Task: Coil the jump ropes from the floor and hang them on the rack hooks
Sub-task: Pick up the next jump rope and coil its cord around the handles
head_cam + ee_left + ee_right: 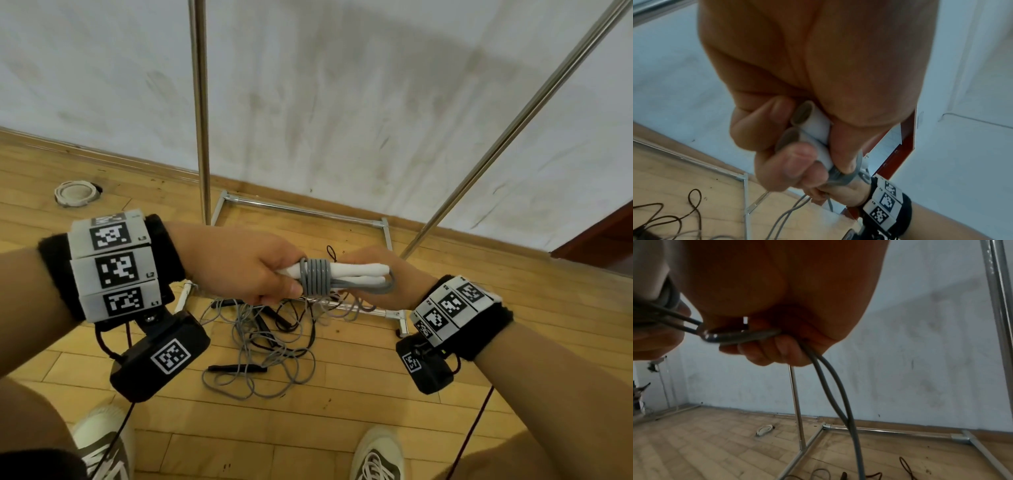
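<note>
A jump rope's two white handles [346, 270] lie side by side, with its grey rope [317, 275] wound in several turns around them. My left hand [246, 267] grips the handles' left ends [813, 125], fingers curled round them. Behind their right end my right hand [380, 277] holds the grey rope [748, 337] in curled fingers, and two strands [838, 394] hang from it toward the floor. More grey and black ropes [263, 342] lie tangled on the wooden floor below my hands. The metal rack's uprights [200, 109] rise in front; no hooks show.
The rack's base frame [301, 210] sits on the floor against the white wall. A pale round ring [77, 193] lies on the floor at the left. A black handle [236, 369] rests in the tangle. My shoes [376, 455] stand at the bottom edge.
</note>
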`<state>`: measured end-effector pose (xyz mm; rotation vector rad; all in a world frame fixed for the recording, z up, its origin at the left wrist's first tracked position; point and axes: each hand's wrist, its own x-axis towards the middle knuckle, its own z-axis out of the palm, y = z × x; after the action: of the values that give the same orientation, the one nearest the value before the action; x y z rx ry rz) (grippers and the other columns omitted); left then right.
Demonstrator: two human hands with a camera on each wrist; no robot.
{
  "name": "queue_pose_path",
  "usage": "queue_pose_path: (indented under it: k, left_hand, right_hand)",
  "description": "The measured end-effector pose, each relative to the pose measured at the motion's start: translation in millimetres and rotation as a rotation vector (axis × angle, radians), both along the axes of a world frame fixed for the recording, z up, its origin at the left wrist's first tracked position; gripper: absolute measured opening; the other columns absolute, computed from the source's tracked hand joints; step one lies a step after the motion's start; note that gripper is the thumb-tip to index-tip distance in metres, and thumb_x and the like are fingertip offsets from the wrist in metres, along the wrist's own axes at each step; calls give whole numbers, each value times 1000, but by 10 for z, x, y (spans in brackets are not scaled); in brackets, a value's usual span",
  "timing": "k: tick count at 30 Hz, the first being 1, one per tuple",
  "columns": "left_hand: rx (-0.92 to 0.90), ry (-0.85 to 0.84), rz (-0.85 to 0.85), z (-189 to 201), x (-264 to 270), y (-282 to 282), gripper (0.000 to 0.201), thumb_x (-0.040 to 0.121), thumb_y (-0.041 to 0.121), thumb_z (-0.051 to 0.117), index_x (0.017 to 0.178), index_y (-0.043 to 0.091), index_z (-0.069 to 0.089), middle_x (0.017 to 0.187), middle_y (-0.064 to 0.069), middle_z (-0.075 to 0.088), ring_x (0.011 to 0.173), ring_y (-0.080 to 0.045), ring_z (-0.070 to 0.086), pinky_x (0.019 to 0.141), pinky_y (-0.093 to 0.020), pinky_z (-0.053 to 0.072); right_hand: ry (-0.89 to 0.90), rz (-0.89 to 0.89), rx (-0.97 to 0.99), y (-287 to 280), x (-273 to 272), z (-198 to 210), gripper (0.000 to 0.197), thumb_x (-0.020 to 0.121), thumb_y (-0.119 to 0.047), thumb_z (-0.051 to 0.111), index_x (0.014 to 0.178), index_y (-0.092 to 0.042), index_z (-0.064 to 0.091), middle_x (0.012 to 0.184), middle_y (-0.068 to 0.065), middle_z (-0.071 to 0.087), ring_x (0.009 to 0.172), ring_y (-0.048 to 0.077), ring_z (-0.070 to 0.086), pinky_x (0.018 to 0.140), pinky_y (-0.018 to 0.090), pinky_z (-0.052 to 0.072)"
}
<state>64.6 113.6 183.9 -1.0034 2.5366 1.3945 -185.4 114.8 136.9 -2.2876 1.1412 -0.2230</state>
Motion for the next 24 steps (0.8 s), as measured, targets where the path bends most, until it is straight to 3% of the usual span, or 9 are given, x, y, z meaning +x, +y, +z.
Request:
queue_pose_path:
  k: [2, 4, 6, 9, 11, 14, 18, 21, 24]
  left_hand:
    - [-13, -71, -29, -37, -16, 9, 16, 100, 27, 52, 90, 15, 55, 68, 5, 56, 57, -6, 51, 55, -19, 45]
    - [-13, -139, -63, -91, -52, 29, 16, 100, 27, 53, 87, 17, 55, 67, 6, 55, 52, -2, 48, 51, -14, 42]
    - [-27, -211, -107, -163, -113, 53, 16, 99, 30, 52, 87, 20, 54, 69, 6, 56, 52, -1, 48, 51, -13, 42]
    - [-118, -341, -167, -269, -219, 68, 20, 100, 35, 50, 81, 28, 49, 72, 4, 55, 60, -10, 48, 61, -27, 44]
    - [-155, -404, -160, -326, -268, 47, 21, 100, 34, 49, 82, 24, 49, 73, 3, 53, 61, -13, 46, 63, -31, 43]
    - [-206, -494, -118, -369, -286, -7, 20, 101, 33, 46, 91, 18, 54, 78, -1, 56, 61, -14, 47, 58, -26, 41]
    - [-313, -532, -19, -373, -236, -101, 26, 100, 33, 45, 100, 12, 61, 91, -7, 65, 66, -15, 51, 56, -25, 42]
    - [-374, -484, 76, -375, -186, -179, 24, 100, 32, 43, 95, 14, 58, 85, -4, 62, 63, -14, 52, 53, -24, 41]
    - [-417, -417, 188, -371, -147, -255, 20, 100, 33, 45, 83, 23, 48, 80, 1, 57, 63, -11, 52, 52, -22, 39]
  right_hand:
    - [93, 48, -5, -35, 1, 1, 19, 87, -8, 70, 79, -21, 58, 66, -14, 54, 58, 2, 47, 57, 21, 37]
    - [108, 28, 51, -50, 23, 8, 20, 91, -21, 68, 73, -20, 59, 62, -12, 53, 55, 3, 44, 55, 16, 34]
    - [110, 6, 105, -47, 49, 16, 28, 92, -32, 66, 70, -16, 60, 59, -10, 52, 52, 5, 42, 52, 17, 33]
    - [145, -10, 137, -66, 127, 48, 34, 92, -36, 67, 74, -8, 62, 58, -6, 52, 52, 9, 43, 52, 24, 36]
    - [164, -27, 134, -84, 193, 68, 32, 94, -38, 63, 73, -14, 62, 60, 1, 55, 53, 14, 47, 54, 29, 38]
    - [166, -82, 136, -119, 272, 103, 38, 99, -43, 51, 71, -23, 68, 56, 7, 58, 50, 20, 50, 50, 27, 38]
    - [170, -116, 168, -198, 303, 180, 27, 94, -36, 63, 84, -13, 75, 70, 12, 68, 54, 11, 52, 51, 22, 39]
    - [152, -134, 177, -228, 309, 198, 9, 84, -25, 73, 91, -19, 70, 77, -2, 71, 62, 6, 60, 59, 22, 48]
    - [110, -172, 100, -227, 325, 194, 24, 78, -15, 75, 97, -23, 63, 80, -8, 67, 70, 6, 62, 68, 27, 54]
